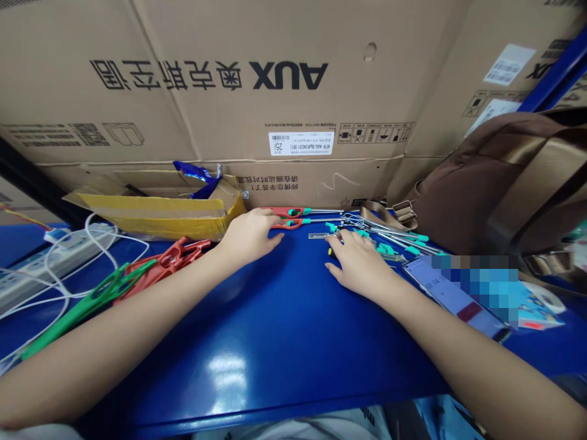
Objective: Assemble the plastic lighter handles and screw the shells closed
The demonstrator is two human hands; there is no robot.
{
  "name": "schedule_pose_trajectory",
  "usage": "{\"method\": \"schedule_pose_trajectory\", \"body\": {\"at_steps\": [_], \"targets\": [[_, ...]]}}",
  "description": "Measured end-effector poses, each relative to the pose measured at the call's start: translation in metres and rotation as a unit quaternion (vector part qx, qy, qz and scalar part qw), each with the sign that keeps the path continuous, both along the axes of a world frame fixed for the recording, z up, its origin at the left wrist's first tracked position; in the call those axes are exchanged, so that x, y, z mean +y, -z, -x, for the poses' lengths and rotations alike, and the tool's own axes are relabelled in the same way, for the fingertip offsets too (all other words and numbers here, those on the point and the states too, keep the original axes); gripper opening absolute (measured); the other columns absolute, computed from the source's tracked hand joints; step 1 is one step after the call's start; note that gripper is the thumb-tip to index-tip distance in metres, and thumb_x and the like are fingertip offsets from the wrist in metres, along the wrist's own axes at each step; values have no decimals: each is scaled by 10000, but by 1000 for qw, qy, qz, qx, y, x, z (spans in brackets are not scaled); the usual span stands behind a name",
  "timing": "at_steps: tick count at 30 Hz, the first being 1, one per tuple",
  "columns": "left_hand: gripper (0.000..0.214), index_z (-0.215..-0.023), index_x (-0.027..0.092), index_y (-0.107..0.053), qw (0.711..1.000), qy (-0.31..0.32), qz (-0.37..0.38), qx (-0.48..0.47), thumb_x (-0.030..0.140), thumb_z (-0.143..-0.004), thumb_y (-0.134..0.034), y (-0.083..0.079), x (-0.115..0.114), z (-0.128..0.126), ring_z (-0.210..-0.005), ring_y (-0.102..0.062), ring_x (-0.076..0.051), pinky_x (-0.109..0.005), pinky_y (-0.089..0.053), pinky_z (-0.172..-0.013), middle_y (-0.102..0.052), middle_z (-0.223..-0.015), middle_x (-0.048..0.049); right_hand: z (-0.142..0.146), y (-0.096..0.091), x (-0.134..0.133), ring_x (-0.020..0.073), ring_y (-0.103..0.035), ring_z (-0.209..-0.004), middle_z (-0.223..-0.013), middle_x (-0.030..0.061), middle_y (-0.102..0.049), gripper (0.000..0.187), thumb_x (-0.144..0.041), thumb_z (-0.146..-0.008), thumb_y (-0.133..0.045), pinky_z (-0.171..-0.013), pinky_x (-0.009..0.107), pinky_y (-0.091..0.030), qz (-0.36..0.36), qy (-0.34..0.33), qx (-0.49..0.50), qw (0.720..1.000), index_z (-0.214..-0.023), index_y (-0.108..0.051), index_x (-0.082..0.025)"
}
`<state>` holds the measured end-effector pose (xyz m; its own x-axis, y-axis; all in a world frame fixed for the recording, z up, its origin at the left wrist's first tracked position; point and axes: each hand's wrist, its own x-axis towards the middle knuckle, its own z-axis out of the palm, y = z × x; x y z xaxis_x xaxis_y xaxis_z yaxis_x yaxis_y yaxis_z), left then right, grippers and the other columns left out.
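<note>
My left hand (250,235) rests on the blue table (257,330), its fingers closed around the red handles of a long tool (293,217) with teal tips. My right hand (358,260) lies palm down to the right, its fingers curled over small teal-tipped metal pieces (332,231); whether it grips one is hidden. Beyond its fingers lies a heap of metal rods with teal ends (394,238).
Red clips (172,260) and green clips (87,302) lie at the left beside a white power strip (55,256) with cables. A yellow-taped carton (160,214) stands behind. Large cardboard boxes (257,85) wall the back. A brown bag (499,183) and a phone (454,296) sit at the right.
</note>
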<state>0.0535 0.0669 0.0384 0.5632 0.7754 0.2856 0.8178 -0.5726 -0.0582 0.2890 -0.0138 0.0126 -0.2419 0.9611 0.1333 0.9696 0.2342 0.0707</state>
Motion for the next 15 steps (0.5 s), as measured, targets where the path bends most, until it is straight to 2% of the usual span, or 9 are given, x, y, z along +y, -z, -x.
{"method": "schedule_pose_trajectory", "body": {"at_steps": [2,4,5,8,11,15], "targets": [[269,-1140,270,-716,1000,-10,18,23,332,-911,-588,-1,-18,9,-1068,-685,-273,-353,-572,-810,-714,-1188,-43,0,-2,-1,399,-569,-1145,-1243,208,-602,443,-294,-906,-649,-931,514,-485,2,2,-2,1000,-1306,-596,-112],[183,-999,212,-721,998,-29,33,50,266,-885,-588,-1,-37,19,-917,-706,-280,-366,-573,-733,-714,-1064,-83,0,-4,-2,396,-573,-1141,-1243,206,-602,441,-288,-904,-652,-930,511,-488,4,1,-1,1000,-1305,-598,-112],[197,-1022,176,-701,996,-42,36,70,221,-864,-593,-2,-48,25,-918,-699,-301,-384,-571,-738,-694,-1054,-121,0,-4,-2,393,-576,-1140,-1245,205,-602,438,-288,-908,-647,-930,508,-490,4,-2,0,1000,-1306,-598,-113],[393,-1191,96,-597,980,-119,21,160,182,-808,-628,-2,-72,41,-1090,-641,-383,-442,-551,-852,-623,-1163,-222,0,-6,-5,393,-582,-1138,-1252,204,-602,434,-298,-923,-628,-918,512,-495,-5,-9,0,1000,-1317,-593,-120],[434,-1204,108,-555,967,-173,79,172,200,-790,-648,-4,-78,57,-1151,-611,-410,-472,-527,-902,-606,-1195,-233,0,-8,-6,395,-578,-1148,-1252,198,-604,425,-313,-919,-639,-910,519,-495,-11,-8,-1,1000,-1302,-600,-132],[352,-1143,122,-560,961,-186,120,167,185,-803,-624,-5,-66,75,-1176,-615,-370,-458,-498,-974,-631,-1200,-205,-3,-10,-5,377,-577,-1172,-1239,179,-610,397,-312,-911,-648,-933,495,-493,4,4,-9,1000,-1269,-616,-142]]}}
